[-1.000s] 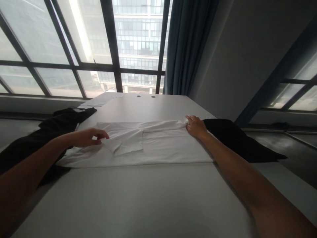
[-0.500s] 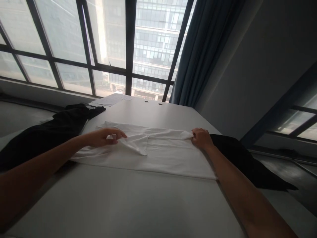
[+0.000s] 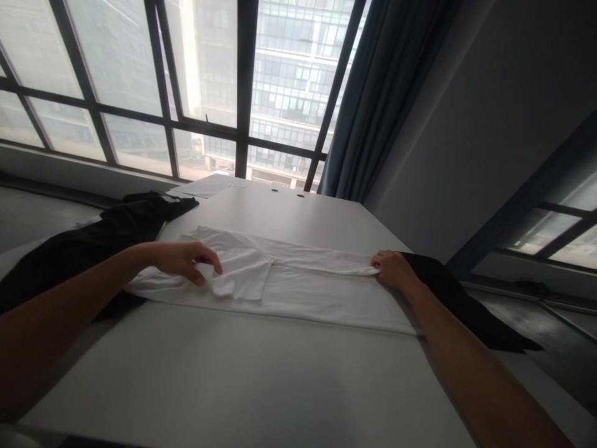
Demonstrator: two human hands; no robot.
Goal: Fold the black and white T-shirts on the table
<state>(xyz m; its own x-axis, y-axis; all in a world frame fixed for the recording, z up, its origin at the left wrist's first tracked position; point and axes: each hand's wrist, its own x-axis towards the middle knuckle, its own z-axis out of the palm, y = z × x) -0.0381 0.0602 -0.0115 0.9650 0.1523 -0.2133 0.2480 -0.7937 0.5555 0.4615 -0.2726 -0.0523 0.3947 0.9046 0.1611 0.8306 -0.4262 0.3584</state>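
A white T-shirt (image 3: 321, 296) lies lengthwise across the table, its far side folded inward into a long strip. A short sleeve (image 3: 242, 274) is laid flat over the left part of the body. Just over that sleeve, my left hand (image 3: 186, 260) has thumb and fingers apart, with no cloth between them. At the right end, my right hand (image 3: 392, 267) pinches the folded edge of the shirt. The undersides of the right fingers are hidden.
The white table (image 3: 261, 373) reaches toward the windows. Black cloth (image 3: 135, 224) drapes at the left, and another black cloth (image 3: 457, 298) lies beyond my right forearm. Paper sheets (image 3: 209, 185) rest at the far left corner. A blue curtain (image 3: 377, 106) hangs behind.
My left hand has let go of the sleeve and drawn back left; the sleeve now lies flatter. My right hand, still pinching the edge, has shifted slightly right and nearer.
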